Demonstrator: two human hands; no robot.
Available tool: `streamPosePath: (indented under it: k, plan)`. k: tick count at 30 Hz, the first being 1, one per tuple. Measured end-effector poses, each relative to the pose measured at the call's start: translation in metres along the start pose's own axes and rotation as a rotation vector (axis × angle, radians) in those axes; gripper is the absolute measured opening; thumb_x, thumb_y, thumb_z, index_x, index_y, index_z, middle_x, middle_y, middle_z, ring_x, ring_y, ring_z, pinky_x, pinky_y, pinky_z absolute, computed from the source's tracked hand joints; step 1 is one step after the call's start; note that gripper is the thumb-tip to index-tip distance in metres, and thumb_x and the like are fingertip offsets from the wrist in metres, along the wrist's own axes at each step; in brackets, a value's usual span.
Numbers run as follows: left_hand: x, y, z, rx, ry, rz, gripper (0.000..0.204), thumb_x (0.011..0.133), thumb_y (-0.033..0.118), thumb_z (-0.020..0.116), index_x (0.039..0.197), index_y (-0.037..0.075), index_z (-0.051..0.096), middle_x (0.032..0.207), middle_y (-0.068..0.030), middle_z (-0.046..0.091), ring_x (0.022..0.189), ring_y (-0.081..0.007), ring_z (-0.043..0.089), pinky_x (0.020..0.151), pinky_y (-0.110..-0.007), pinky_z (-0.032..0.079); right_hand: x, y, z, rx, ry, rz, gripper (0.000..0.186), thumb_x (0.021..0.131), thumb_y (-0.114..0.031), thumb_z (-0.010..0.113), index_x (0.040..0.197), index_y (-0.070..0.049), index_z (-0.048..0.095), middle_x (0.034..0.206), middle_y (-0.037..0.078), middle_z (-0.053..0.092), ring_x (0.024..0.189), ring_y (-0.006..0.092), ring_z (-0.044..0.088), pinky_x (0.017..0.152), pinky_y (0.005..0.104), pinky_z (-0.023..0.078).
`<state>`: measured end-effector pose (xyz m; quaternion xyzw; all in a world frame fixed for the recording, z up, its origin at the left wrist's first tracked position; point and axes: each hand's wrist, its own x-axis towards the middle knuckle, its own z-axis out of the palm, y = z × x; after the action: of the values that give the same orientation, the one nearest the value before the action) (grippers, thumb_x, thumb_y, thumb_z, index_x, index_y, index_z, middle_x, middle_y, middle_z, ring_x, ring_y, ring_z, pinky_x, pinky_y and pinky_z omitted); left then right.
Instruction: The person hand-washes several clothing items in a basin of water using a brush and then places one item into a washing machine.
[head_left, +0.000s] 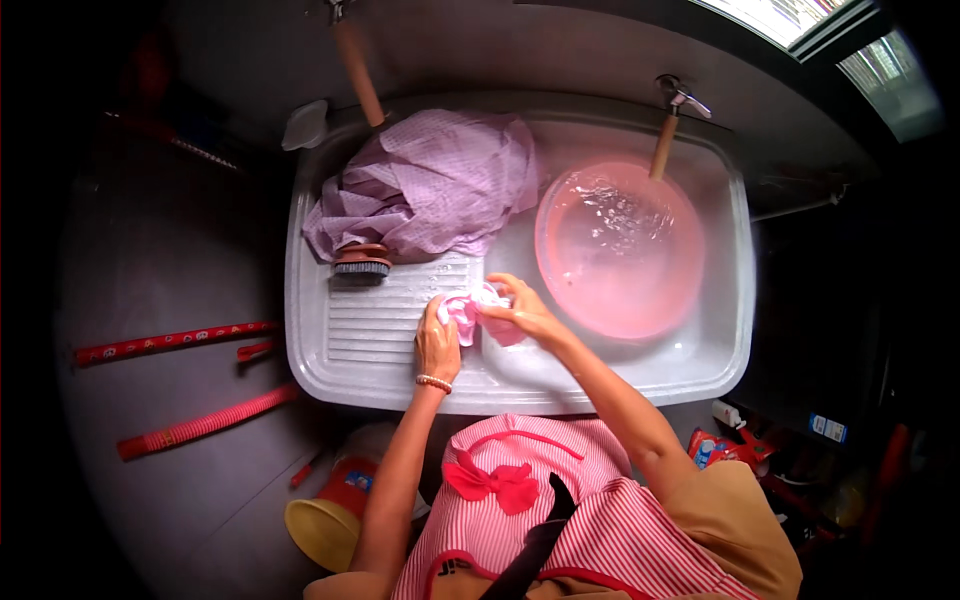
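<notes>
Between my two hands is a small pink and white cloth (462,316), bunched up over the front part of the white laundry sink. My left hand (437,345), with a beaded bracelet at the wrist, grips its left side. On the other side my right hand (522,312) pinches it, with a pink end hanging below the fingers. Behind them a large heap of lilac checked fabric (440,180) lies on the ribbed washboard (385,325). A scrubbing brush (362,263) with dark bristles rests at the heap's front edge.
The right part of the sink (715,370) holds a pink basin (575,290) of water, fed by a tap (668,135). Another tap pipe (358,70) stands at the back left. Red patterned poles (190,340) and a yellow-rimmed bucket (322,530) are on the left.
</notes>
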<state>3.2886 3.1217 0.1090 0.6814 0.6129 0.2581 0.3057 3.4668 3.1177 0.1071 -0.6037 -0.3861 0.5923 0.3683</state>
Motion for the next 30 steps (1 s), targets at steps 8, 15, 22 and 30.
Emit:
streamPosePath:
  k: [8,15,22,30]
  plan:
    - [0.024,0.032,0.080,-0.263,-0.031,-0.336,0.015,0.082,0.011,0.046,0.093,0.006,0.055,0.078,-0.0173,0.060,0.076,-0.0298,0.060,0.067,-0.038,0.045,-0.032,0.028,-0.138,0.197,0.230,0.003,0.043,0.062,-0.005,0.074,0.101,-0.003,0.058,0.092,0.006,0.061,0.082,0.0132,0.057,0.072,0.0254,0.047]
    - [0.023,0.026,0.147,0.022,-0.132,-0.267,0.017,0.079,0.005,0.046,0.095,0.003,0.049,0.092,-0.0230,0.057,0.089,-0.0398,0.054,0.074,-0.047,0.042,0.029,0.150,-0.169,-0.695,0.683,-0.031,0.045,0.072,-0.025,0.064,0.112,-0.008,0.053,0.117,0.021,0.050,0.109,0.0372,0.046,0.091,0.0416,0.038]
    - [0.012,0.005,0.141,-0.811,-0.552,-0.998,0.030,0.083,0.018,0.049,0.113,0.012,0.047,0.100,-0.0069,0.056,0.088,-0.0272,0.057,0.080,-0.051,0.044,0.046,0.138,-0.142,0.107,0.330,0.302,0.046,0.081,-0.025,0.056,0.120,-0.003,0.045,0.104,0.014,0.057,0.094,0.0270,0.055,0.076,0.0384,0.047]
    - [0.026,0.048,0.104,-1.562,-0.700,-1.074,0.080,0.073,0.071,0.041,0.129,0.013,0.036,0.121,-0.0122,0.046,0.112,-0.0353,0.042,0.092,-0.060,0.029,-0.012,0.005,-0.056,0.129,-0.032,-0.244,0.032,0.069,-0.011,0.055,0.100,-0.004,0.055,0.090,0.007,0.057,0.083,0.0158,0.055,0.073,0.0284,0.045]
